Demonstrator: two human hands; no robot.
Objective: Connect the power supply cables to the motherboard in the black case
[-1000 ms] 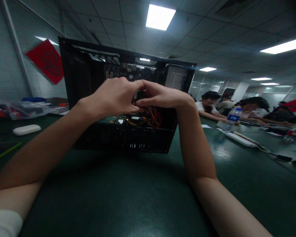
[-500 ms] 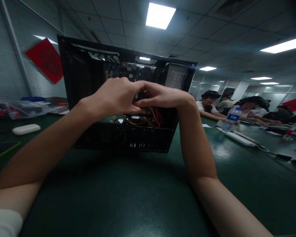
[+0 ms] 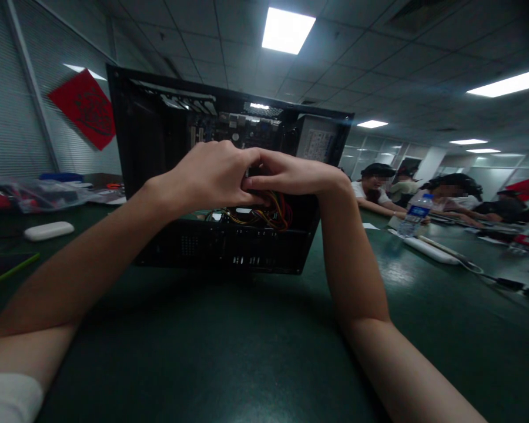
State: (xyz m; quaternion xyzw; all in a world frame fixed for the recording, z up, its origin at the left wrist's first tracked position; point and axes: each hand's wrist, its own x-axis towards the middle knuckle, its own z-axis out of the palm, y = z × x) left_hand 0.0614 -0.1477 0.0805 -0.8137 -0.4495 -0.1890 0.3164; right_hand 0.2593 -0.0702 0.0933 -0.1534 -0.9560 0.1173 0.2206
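Note:
An open black computer case (image 3: 264, 244) stands in front of me, its inside facing me. Both hands are at its middle, over the motherboard (image 3: 235, 126). My left hand (image 3: 214, 173) is bent with its fingers closed inward, and its fingertips are hidden. From the other side my right hand (image 3: 291, 173) meets it, thumb and fingers curled in. Whatever the fingers grip is out of sight between and behind them. Red, yellow and black cables (image 3: 280, 211) hang just below the hands. At the upper right of the case sits the power supply (image 3: 317, 141).
On the green table (image 3: 229, 341), a white case (image 3: 49, 231) and a plastic bag (image 3: 48, 197) lie at left. At right are a water bottle (image 3: 417, 214), a white power strip (image 3: 432, 249) and its cord. Several people sit farther back on the right.
Both hands hold nearly the same place and pose. The whole view has shifted very slightly; nothing is visibly taken up or let go.

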